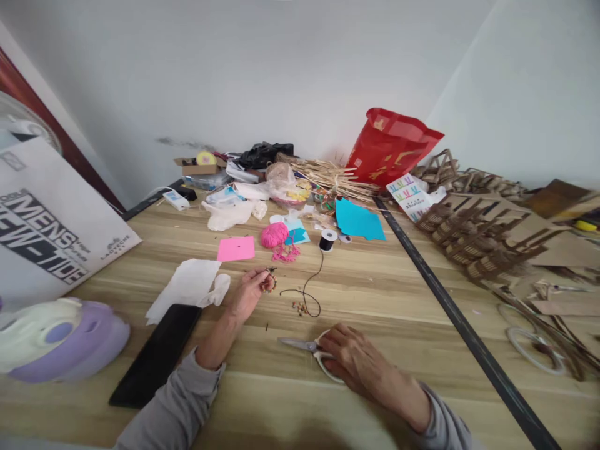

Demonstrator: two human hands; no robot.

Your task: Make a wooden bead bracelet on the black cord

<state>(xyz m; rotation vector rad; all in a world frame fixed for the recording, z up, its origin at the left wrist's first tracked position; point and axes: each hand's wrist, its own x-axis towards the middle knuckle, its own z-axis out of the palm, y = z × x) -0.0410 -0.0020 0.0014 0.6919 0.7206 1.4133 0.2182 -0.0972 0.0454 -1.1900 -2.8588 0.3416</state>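
My left hand (247,292) rests on the wooden table (375,294) and pinches a small beaded ring (269,282) between its fingertips. My right hand (354,357) lies flat over the white handles of a pair of scissors (300,344), whose blades point left on the table. Between the two hands a thin black cord (309,292) curls across the wood from a small black spool (328,239), and a few loose beads (298,307) lie beside the cord's loop.
A black phone (157,353) and white tissue (187,284) lie left of my left arm. Pink yarn (275,236), pink paper (236,249) and blue paper (359,220) sit farther back. A red bag (391,147) stands by the wall. Cardboard cut-outs (487,231) crowd the right.
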